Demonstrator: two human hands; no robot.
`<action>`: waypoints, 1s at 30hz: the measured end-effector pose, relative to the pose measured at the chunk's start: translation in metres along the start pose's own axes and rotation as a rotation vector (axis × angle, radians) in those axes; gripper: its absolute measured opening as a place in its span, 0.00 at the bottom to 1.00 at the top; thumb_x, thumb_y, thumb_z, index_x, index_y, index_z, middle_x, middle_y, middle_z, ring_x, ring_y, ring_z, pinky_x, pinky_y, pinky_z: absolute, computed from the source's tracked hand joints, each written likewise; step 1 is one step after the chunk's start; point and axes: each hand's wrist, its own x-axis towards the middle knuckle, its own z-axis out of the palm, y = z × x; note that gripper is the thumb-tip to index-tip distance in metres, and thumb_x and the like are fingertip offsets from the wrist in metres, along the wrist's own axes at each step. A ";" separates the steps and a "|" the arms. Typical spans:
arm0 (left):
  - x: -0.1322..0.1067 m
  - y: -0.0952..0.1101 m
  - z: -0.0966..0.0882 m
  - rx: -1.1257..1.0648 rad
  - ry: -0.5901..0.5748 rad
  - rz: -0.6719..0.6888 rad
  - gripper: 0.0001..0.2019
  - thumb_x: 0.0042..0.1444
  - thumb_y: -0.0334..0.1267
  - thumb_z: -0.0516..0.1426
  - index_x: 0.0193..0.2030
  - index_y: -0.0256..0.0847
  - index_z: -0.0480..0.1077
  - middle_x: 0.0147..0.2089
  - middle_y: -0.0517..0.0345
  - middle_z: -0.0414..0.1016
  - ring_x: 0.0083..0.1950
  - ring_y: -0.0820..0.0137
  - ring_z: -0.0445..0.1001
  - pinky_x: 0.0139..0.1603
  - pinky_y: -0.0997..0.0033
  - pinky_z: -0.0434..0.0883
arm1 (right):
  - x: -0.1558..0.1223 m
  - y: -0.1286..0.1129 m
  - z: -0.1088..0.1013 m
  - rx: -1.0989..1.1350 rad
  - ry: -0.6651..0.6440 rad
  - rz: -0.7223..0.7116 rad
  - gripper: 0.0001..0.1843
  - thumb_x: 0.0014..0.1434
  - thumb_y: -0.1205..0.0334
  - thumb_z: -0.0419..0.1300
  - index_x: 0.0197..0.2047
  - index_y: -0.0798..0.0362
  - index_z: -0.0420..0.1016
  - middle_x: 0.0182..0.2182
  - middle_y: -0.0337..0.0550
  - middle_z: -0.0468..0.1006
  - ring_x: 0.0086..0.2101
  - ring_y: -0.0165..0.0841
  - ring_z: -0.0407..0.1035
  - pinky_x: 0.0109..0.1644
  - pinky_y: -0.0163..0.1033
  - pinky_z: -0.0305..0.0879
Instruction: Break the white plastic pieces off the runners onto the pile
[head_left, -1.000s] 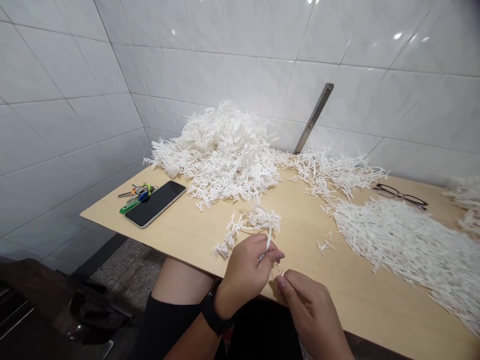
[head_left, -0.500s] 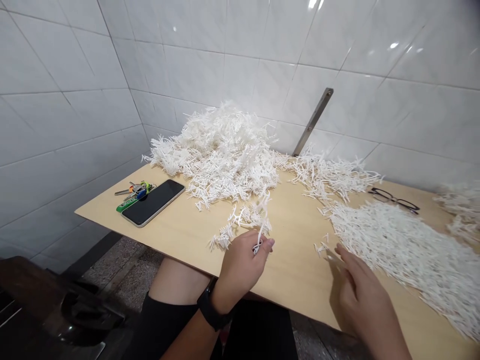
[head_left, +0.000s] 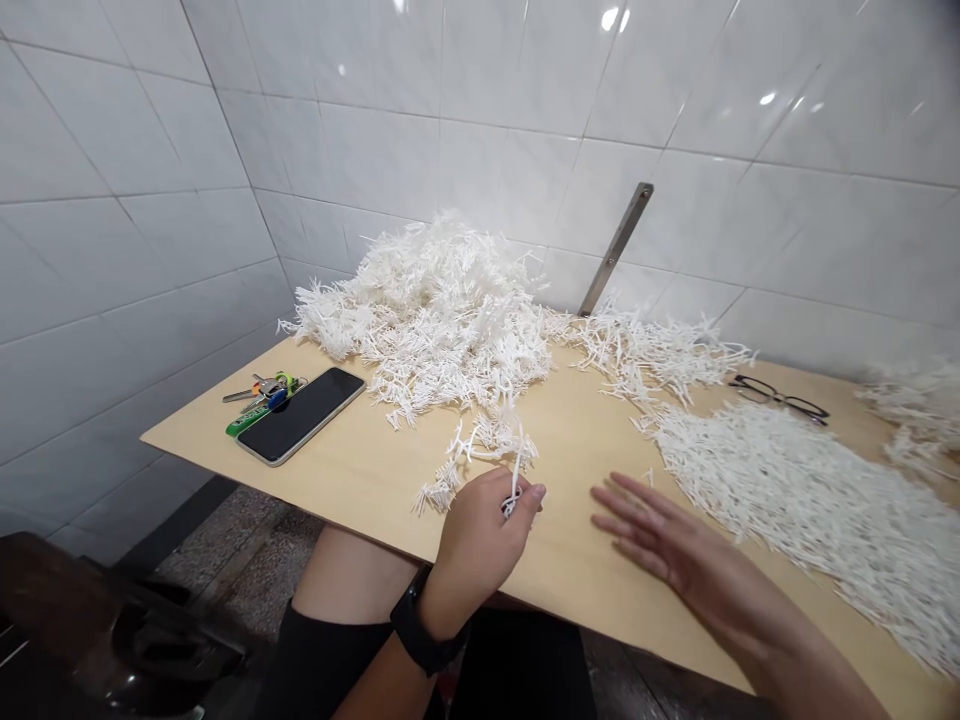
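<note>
White plastic sprig point(head_left: 514, 492) — in left grip point(head_left: 487, 530)

Left hand point(head_left: 480, 540) curled closed, right hand point(head_left: 667, 540) spread open

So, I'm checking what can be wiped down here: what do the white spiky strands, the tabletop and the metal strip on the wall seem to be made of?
The white spiky strands look like moulded plastic: matte, uniformly white, with stiff thin branches. The tabletop looks like pale plywood or veneer, smooth with a faint sheen. The metal strip looks like dull grey steel, though the exact metal can't be told.
</note>
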 end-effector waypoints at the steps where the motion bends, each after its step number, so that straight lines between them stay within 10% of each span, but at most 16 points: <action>1: 0.000 0.000 0.000 -0.005 0.001 0.002 0.18 0.65 0.46 0.51 0.27 0.41 0.70 0.32 0.59 0.75 0.38 0.68 0.73 0.40 0.70 0.62 | 0.007 -0.004 -0.011 0.018 0.075 -0.037 0.32 0.59 0.47 0.64 0.64 0.45 0.66 0.63 0.50 0.69 0.57 0.45 0.70 0.62 0.50 0.68; 8: -0.001 0.003 -0.001 -0.035 -0.044 -0.030 0.17 0.64 0.48 0.52 0.29 0.41 0.73 0.32 0.59 0.77 0.38 0.67 0.74 0.38 0.71 0.64 | 0.013 -0.009 -0.044 -0.419 0.577 -0.273 0.30 0.57 0.41 0.62 0.59 0.43 0.73 0.63 0.46 0.70 0.63 0.48 0.62 0.66 0.50 0.60; 12: -0.001 0.006 -0.003 -0.070 -0.091 -0.046 0.14 0.60 0.49 0.56 0.33 0.42 0.75 0.33 0.59 0.78 0.37 0.67 0.74 0.36 0.72 0.65 | -0.008 0.004 0.000 -0.713 0.459 -0.460 0.23 0.59 0.43 0.58 0.50 0.47 0.80 0.58 0.48 0.75 0.59 0.49 0.67 0.63 0.53 0.63; 19: 0.000 0.003 -0.005 -0.203 -0.024 -0.006 0.17 0.65 0.49 0.50 0.35 0.40 0.73 0.32 0.60 0.76 0.35 0.70 0.73 0.39 0.73 0.67 | -0.013 0.022 0.078 -0.583 0.105 -0.431 0.17 0.63 0.47 0.56 0.39 0.52 0.77 0.35 0.47 0.82 0.37 0.38 0.76 0.39 0.37 0.73; 30: 0.000 0.003 -0.010 -0.296 -0.128 0.102 0.15 0.65 0.42 0.52 0.38 0.39 0.79 0.39 0.54 0.80 0.43 0.68 0.76 0.46 0.73 0.70 | -0.005 0.025 0.107 -0.454 0.065 -0.427 0.20 0.64 0.48 0.56 0.29 0.54 0.73 0.23 0.39 0.71 0.26 0.32 0.64 0.31 0.34 0.62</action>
